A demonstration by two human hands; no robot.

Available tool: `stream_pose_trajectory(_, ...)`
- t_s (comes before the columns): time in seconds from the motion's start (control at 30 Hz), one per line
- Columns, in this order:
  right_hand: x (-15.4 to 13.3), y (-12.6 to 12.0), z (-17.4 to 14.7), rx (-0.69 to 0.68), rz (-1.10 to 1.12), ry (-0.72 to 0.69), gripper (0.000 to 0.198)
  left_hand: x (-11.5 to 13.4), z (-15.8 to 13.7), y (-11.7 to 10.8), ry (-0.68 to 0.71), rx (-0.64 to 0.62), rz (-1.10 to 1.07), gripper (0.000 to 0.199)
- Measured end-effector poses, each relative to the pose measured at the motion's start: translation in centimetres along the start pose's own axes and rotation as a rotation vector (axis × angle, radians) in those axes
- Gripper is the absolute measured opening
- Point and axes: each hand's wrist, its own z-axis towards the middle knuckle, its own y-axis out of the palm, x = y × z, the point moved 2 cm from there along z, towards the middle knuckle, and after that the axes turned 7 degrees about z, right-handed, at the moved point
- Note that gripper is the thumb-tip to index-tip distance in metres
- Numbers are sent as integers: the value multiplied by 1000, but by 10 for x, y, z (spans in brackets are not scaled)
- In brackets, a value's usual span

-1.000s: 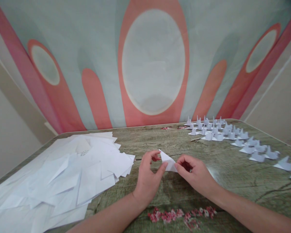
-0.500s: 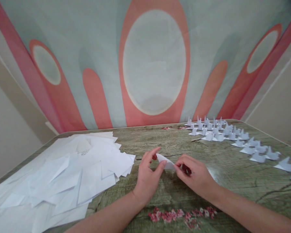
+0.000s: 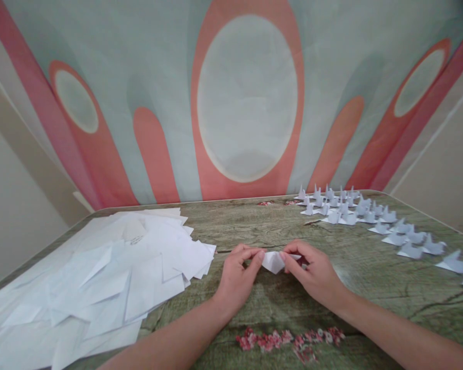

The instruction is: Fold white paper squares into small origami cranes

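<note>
A small folded piece of white paper (image 3: 273, 262) is held above the table between my two hands. My left hand (image 3: 241, 272) pinches its left end between thumb and fingers. On the other side, my right hand (image 3: 310, 268) grips the right part, thumb in front, and a pale tip of the paper pokes out by the fingers. The lower middle of the paper comes down to a blunt point. Fingers hide both ends of it.
Loose white paper sheets (image 3: 146, 277) lie heaped on the left of the wood-patterned table (image 3: 231, 221). Several folded paper birds (image 3: 409, 236) stand in rows at the right. Printed pink flowers (image 3: 272, 340) mark the near side. Behind rises a patterned backdrop (image 3: 247, 103).
The paper has turned from a slanting, pointed strip to a more level shape with a downward point. My left fingers have come down and closed on it; my right hand has shifted slightly.
</note>
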Motion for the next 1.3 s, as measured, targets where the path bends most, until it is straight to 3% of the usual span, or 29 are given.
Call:
stream_pose_trajectory(0.2, 9, 3, -2, -33, 185, 198, 25, 5, -3, -1, 16, -9, 111, 24)
stream_pose_trajectory(0.37, 11, 4, -2, -20, 220, 229, 27, 14, -7, 0, 71, -136, 54, 26)
stream_pose_trajectory(0.53, 12, 5, 0, 3, 329, 262, 33, 17, -9, 1, 122, -163, 34, 28)
stream_pose_trajectory(0.83, 13, 7, 1, 12, 406, 258, 30, 14, -8, 4, 173, -155, 34, 38)
stream_pose_trajectory(1.0, 10, 8, -4, -104, 442, 243, 30, 4, -5, 2, 50, -56, 31, 24)
stream_pose_trajectory(1.13, 5, 8, -6, -217, 323, 122, 32, -3, -2, 1, -59, -38, 60, 13)
stream_pose_trajectory(1.3, 6, 7, -2, -126, 122, 32, 20, -2, -2, 3, -21, -65, 164, 16)
